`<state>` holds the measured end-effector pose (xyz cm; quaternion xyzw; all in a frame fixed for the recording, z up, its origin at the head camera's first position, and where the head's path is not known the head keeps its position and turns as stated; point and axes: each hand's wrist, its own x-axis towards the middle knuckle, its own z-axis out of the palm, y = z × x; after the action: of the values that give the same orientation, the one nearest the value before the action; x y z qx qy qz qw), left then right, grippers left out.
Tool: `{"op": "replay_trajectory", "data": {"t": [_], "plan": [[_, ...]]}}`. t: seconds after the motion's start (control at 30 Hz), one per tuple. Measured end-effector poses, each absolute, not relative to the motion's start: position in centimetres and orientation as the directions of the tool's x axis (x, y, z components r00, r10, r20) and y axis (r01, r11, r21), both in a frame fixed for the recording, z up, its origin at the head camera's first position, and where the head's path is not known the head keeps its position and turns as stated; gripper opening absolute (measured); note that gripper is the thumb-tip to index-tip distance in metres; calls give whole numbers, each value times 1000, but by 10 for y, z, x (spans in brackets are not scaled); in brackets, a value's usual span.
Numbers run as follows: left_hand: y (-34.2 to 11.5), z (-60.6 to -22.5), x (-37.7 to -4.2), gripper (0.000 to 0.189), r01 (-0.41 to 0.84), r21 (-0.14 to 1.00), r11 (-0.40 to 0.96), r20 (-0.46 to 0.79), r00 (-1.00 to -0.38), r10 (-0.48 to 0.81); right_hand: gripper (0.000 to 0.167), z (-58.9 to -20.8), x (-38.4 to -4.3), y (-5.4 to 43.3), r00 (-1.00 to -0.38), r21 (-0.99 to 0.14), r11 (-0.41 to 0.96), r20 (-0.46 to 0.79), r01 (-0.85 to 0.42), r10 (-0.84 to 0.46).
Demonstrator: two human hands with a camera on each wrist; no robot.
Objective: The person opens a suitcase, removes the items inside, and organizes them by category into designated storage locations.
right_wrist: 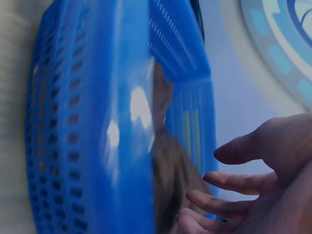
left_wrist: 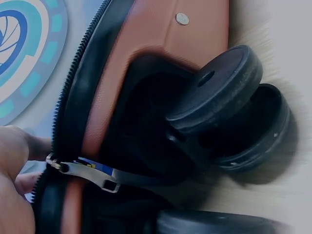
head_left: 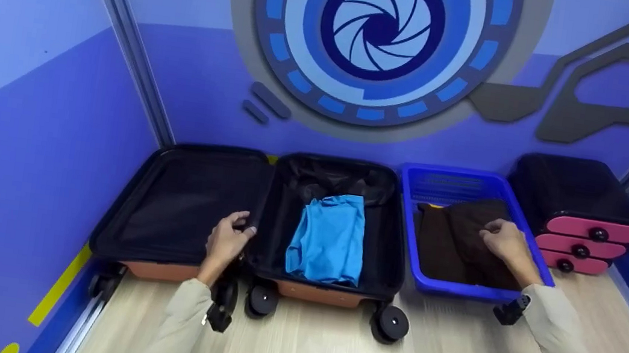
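An orange suitcase (head_left: 168,271) with black lining lies spread open, its two halves side by side. Folded bright blue cloth (head_left: 330,239) rests in the right half. My left hand (head_left: 227,240) hovers by the inner edge of the left half, fingers loosely bent with nothing between them. The left wrist view shows this hand (left_wrist: 12,170) beside the zipper and its metal pull (left_wrist: 95,176). To the right, dark brown clothing (head_left: 445,248) fills a blue plastic basket (head_left: 469,291). Above that clothing is my right hand (head_left: 505,243), its fingers relaxed and apart in the right wrist view.
Black suitcase wheels (head_left: 390,324) jut out toward me over the wood-look surface (head_left: 316,347). A black cabinet with pink drawers (head_left: 593,228) stands right of the basket. Blue-purple walls (head_left: 183,62) close off the back and sides.
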<state>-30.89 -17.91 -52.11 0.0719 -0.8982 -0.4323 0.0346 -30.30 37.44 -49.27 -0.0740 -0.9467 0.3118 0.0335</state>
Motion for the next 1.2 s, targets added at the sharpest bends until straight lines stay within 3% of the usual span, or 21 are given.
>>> {"op": "replay_trajectory", "data": {"t": [0.17,0.33,0.43,0.57,0.8,0.9,1.0,1.2], "plan": [[-185,-502,-322,49,-192,817,543,-152,-981,-118,32,-479,-303,342,-983,-623,781,108,48,147],[-195,-494,-331,58,-305,881,362,-327,-945,-2,23,-468,-299,298,-978,-681,724,203,-110,42],[-201,-492,-334,62,-340,887,311,-372,-927,48,19,-465,-300,270,-971,-705,683,237,-193,-29],[-206,-490,-336,63,-345,883,318,-383,-921,64,18,-471,-306,235,-977,-804,555,187,-213,-104],[-204,-492,-331,63,-331,880,340,-371,-927,58,24,-492,-318,196,-990,-966,249,-98,70,-101],[-202,-493,-329,64,-312,881,355,-353,-934,57,30,-499,-322,186,-963,-961,153,-247,229,-107],[-200,-493,-329,64,-298,878,374,-339,-940,48,47,-505,-325,175,-930,-935,70,-352,346,-106],[-196,-491,-330,65,-281,866,413,-317,-948,20,73,-515,-330,158,-884,-886,6,-463,463,-72]]}}
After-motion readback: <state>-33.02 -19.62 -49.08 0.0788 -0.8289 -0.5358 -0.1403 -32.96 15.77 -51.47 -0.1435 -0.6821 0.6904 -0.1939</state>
